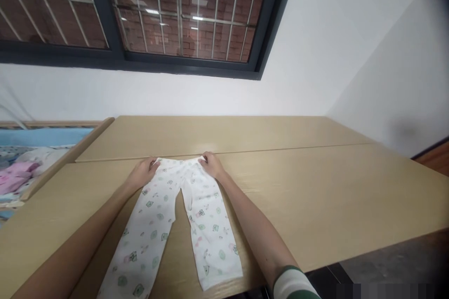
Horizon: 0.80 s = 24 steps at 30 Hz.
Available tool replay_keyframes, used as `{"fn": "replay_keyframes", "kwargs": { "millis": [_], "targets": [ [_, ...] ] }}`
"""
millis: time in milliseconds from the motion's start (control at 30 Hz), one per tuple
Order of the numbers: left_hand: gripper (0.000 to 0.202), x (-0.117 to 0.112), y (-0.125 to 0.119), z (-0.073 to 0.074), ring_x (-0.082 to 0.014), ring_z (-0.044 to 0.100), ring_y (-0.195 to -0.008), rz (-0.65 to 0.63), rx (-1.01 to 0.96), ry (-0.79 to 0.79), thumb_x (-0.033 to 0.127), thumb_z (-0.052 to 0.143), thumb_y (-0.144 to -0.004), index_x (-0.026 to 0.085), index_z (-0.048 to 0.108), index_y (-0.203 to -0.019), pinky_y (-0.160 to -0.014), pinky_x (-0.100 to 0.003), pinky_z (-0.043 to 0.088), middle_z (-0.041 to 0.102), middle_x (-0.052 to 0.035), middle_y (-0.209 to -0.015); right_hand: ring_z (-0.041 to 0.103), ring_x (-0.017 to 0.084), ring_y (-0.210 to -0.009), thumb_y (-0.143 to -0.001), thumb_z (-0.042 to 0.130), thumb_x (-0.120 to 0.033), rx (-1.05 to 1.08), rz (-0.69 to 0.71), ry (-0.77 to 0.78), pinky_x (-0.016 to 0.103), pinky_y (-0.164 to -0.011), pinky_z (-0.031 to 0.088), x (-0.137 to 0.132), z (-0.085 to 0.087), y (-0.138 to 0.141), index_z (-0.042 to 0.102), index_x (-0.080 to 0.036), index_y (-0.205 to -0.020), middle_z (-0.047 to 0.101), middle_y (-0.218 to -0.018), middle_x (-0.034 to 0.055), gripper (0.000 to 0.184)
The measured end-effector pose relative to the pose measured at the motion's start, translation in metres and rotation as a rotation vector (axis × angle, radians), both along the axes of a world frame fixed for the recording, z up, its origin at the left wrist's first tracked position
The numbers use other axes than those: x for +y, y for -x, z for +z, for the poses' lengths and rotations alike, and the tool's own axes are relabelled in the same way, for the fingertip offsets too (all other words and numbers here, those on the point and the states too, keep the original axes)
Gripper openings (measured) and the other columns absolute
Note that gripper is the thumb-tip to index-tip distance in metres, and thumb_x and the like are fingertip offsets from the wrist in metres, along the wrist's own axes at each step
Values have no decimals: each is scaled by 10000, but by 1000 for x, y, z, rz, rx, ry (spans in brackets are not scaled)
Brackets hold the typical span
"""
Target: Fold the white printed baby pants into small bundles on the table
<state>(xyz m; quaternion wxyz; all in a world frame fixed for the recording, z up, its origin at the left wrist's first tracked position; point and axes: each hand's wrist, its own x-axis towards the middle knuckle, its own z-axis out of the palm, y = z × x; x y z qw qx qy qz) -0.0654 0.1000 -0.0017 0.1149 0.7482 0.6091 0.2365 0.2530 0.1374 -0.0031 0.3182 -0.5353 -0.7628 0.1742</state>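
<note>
Both hands are holding one pair of pants (154, 224): the left hand (143, 174) is pinching one corner of the waistband between thumb and fingers, and the right hand (212, 167) is pinching the other corner. Neither hand is standing wide; each is closing on cloth. The pants are lying spread on the table (315, 187), their waistband stretching between the two hands and their two legs running back toward the person, between the forearms. White cloth with small green and pink prints is covering both legs, and bare table is showing in the gap between them. The right leg is ending in a hem near the table's front edge, while the left leg is running out of view at the bottom. One striped sleeve (293, 285), white and green, is showing on the right arm.

Two pale boards are making up the tabletop, a seam running between them just beyond the hands. Beside the table, at far left, one wooden-edged box (70, 155) is holding several cloths: one pink cloth (17, 176) is lying bunched near a white cloth (49, 156), and a blue cloth (45, 137) is stretching along the back. Behind the table, a white wall (189, 96) is rising to one window (122, 58), where two panes are showing metal bars and brick.
</note>
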Motion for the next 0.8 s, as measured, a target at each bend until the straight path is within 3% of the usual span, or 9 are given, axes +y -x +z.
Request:
{"fn": "replay_keyframes", "kwargs": {
  "millis": [233,400,567,800],
  "targets": [
    [360,10,10,-8,-214,618,-801,-52,9,44,495,369,-958,214,594,-964,-723,-303,427,672,-44,-856,535,134,-696,-888,589,-356,18,7,49,235,-652,379,13,-8,-4,629,-193,-957,619,-773,-32,182],
    [349,19,14,-15,-223,617,-738,-16,19,92,490,406,-945,215,576,-1078,-664,-310,404,620,-8,-762,584,165,-746,-904,568,-368,-19,-2,64,266,-692,415,12,-7,-2,632,-210,-1109,662,-822,-7,266],
    [431,17,12,-11,-244,643,-809,-8,14,99,465,400,-952,214,505,-1287,-722,-327,430,629,-10,-800,637,202,-863,-948,520,-329,-117,4,19,311,-799,450,7,-1,2,619,-197,-1197,710,-961,50,299],
    [390,12,9,-2,-264,658,-860,-2,56,126,428,387,-963,258,553,-1273,-724,-327,419,650,-19,-794,624,232,-1128,-994,465,-250,-195,69,-63,364,-1006,427,3,1,6,609,-206,-1214,694,-1191,89,266]
  ]
}}
